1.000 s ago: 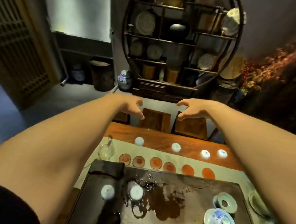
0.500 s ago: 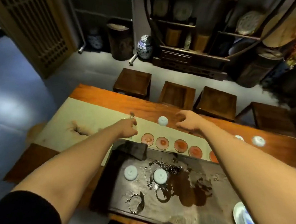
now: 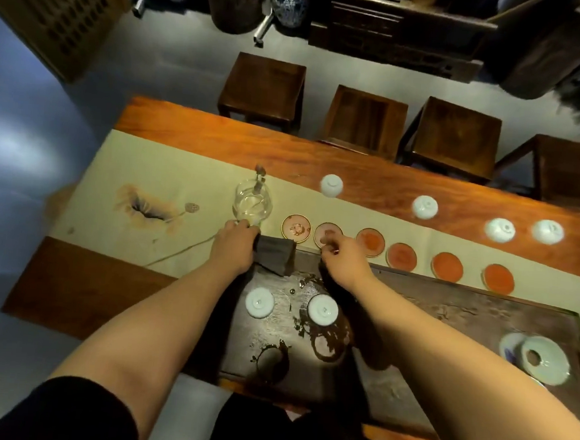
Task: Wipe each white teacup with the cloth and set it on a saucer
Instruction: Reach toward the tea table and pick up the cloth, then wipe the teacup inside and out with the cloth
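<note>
The left hand (image 3: 233, 246) gripped the cloth (image 3: 274, 254) for wiping; the right hand (image 3: 342, 259), loosely curled and empty, hovered by the saucers (image 3: 369, 242).

My left hand (image 3: 233, 248) grips the dark cloth (image 3: 274, 254); a glass pitcher (image 3: 251, 201) stands just beyond its knuckles, blocking fwd reach. Left of the grip, bare runner (image 3: 106, 172), open pass. Right of it, a saucer row (image 3: 399, 253) w/ my right hand (image 3: 342, 263) over it. Toward me, 2 upturned teacups (image 3: 291, 306) on the wet tray (image 3: 446, 316).
</note>
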